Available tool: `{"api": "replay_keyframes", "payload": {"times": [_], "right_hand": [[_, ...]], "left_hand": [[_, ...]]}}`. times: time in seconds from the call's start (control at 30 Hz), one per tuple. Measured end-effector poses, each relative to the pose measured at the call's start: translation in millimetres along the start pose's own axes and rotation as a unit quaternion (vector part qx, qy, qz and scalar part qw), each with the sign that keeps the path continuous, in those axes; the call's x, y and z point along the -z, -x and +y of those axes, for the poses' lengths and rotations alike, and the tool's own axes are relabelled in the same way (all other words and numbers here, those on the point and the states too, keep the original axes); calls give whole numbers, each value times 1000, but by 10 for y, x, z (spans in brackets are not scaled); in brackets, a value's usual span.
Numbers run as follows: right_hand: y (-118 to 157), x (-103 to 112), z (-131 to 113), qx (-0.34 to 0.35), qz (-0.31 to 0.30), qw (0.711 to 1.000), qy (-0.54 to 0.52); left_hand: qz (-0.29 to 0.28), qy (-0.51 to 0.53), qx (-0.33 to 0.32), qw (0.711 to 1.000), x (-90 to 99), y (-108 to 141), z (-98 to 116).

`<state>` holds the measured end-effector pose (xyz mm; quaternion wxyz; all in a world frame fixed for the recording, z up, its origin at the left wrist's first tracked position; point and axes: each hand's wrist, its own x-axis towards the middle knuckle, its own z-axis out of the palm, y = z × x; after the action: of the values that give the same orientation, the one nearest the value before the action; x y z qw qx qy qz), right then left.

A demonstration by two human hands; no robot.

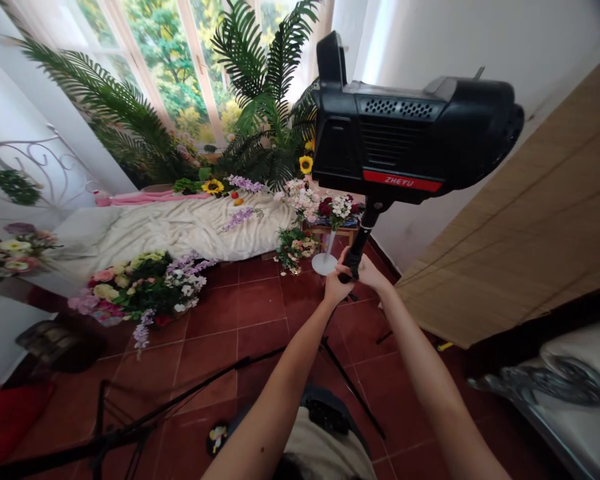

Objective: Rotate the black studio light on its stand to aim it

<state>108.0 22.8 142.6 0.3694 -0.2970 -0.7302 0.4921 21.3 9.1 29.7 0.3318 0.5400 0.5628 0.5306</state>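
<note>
Both of my hands meet around a black light stand pole [359, 247], just below a large black studio light [410, 127] with a red ZHEYU label. My left hand [337, 281] wraps the lower part of the pole. My right hand [368, 271] grips it from the other side, touching my left hand. The light's head tilts to the right, above my hands. The stand's thin black legs [180, 400] spread across the floor below my forearms.
Dark red floor tiles [235, 313] lie ahead. A large flower bunch [140, 290] sits on them to the left. Beyond are a draped cream cloth [180, 230], a white round stand base [324, 264] and palm fronds [265, 113]. A tall wooden panel [500, 227] stands right.
</note>
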Motion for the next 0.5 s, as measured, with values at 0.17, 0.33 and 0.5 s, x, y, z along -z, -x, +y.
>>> {"api": "replay_keyframes", "payload": {"times": [0.17,0.33,0.5], "right_hand": [[-38,-45,-158,16,106,994,3],[-133,32,-402,14,69,997,-18],[-286,173,-741,63,91,994,-2]], "left_hand": [[1,-12,5,1000,18,13,22],[3,-32,23,999,41,34,85],[1,-22,32,999,60,42,124]]}}
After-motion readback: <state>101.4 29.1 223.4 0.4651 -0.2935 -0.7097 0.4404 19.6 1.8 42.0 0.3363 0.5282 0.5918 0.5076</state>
